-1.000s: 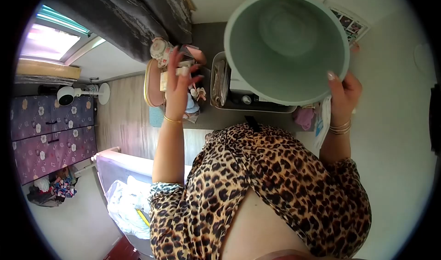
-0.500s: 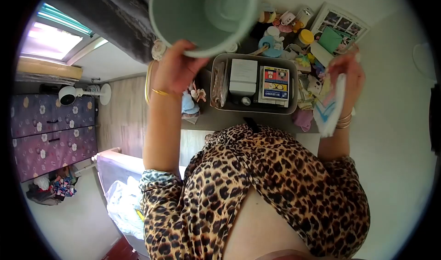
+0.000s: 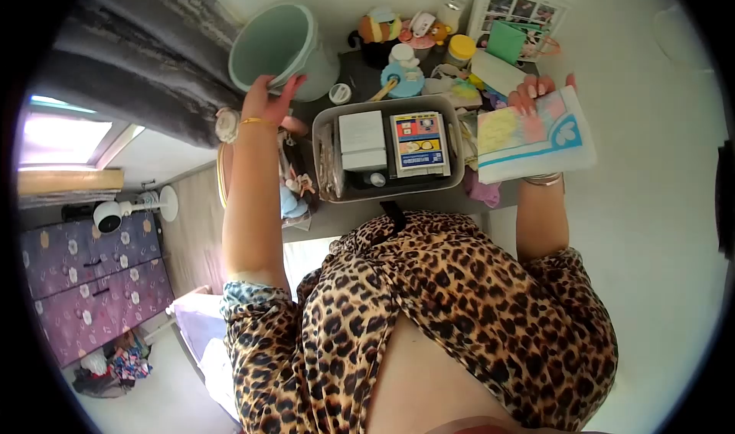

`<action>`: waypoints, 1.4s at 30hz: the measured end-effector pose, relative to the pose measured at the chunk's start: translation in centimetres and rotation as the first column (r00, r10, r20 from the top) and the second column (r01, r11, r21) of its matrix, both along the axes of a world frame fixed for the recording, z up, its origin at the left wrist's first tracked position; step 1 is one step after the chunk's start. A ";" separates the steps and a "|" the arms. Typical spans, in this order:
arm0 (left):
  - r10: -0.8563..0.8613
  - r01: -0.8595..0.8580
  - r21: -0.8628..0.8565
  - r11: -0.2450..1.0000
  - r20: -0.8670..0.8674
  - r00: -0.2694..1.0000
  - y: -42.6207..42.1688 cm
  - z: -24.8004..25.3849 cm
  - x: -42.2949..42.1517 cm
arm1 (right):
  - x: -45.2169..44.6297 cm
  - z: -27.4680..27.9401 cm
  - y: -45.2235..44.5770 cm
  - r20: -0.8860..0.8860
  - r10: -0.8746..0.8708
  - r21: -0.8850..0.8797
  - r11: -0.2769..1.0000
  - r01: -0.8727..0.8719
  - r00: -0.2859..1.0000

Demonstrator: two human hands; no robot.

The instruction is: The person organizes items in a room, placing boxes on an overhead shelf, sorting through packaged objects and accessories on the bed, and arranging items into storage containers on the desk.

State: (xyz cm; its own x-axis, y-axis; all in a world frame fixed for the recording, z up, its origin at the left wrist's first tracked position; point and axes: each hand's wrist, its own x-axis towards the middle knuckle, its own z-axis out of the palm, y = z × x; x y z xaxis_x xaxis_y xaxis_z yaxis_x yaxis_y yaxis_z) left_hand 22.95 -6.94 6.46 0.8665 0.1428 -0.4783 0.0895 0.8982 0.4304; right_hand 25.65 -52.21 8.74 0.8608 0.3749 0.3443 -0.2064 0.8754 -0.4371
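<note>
A pale green bin [image 3: 325, 65] stands tilted at the back left of the table. My left hand [image 3: 268, 106] is on its near rim, fingers curled over the edge. In my right hand [image 3: 534, 97] is a soft white pack, apparently tissues [image 3: 536, 147], printed with yellow, pink and blue; the fingers lie over its far edge. Between my hands sits a grey storage basket [image 3: 460, 144]. Inside it are a white box [image 3: 362, 139] and a colourful printed box [image 3: 419, 139].
Behind the basket crowd plush toys [image 3: 380, 26], a yellow-lidded jar [image 3: 461, 49], a blue round item [image 3: 402, 79] and a photo frame [image 3: 517, 13]. A small white-lidded jar [image 3: 340, 93] is near the bin. A grey curtain [image 3: 145, 43] hangs at left.
The bin has gone from raised in front of me to the back left of the table, my left hand still on it. The pack in my right hand has turned its printed face towards me.
</note>
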 end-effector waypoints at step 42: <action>0.797 -0.671 0.631 0.390 0.133 0.589 -32.6 -15.6 -37.6 | -6.7 -8.4 2.0 -0.207 0.359 -0.692 0.604 -0.396 0.910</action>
State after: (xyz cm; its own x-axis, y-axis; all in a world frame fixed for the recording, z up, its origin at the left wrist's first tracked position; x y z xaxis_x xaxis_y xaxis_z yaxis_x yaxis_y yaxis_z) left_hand -14.62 -39.52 -9.10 0.1986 0.9668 -0.1607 -0.3556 0.2239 0.9074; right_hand 18.97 -50.19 0.33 0.5928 0.7802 -0.1997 -0.4805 0.1436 -0.8652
